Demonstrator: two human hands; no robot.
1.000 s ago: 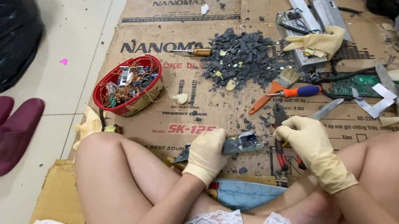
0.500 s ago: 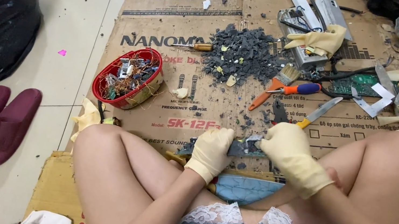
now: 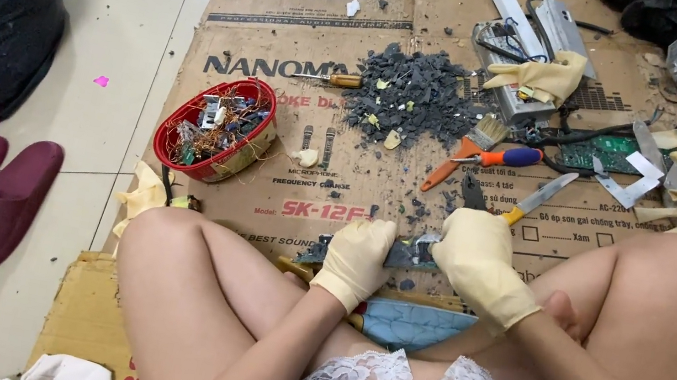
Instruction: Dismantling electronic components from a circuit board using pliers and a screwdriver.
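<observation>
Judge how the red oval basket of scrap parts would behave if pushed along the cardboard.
The red basket sits low and wide, so it would probably slide, not tip. Its loose fill of wires and small parts looks heaped to the rim, so a sharp shove might spill bits. The cardboard likely adds drag.

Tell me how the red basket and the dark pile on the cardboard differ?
The red basket holds mixed wires and small parts inside its walls; the dark pile is loose grey chips spread flat on the cardboard. The basket's contents are many-coloured, the pile nearly one colour. Both sit beyond the gloved hands.
</observation>
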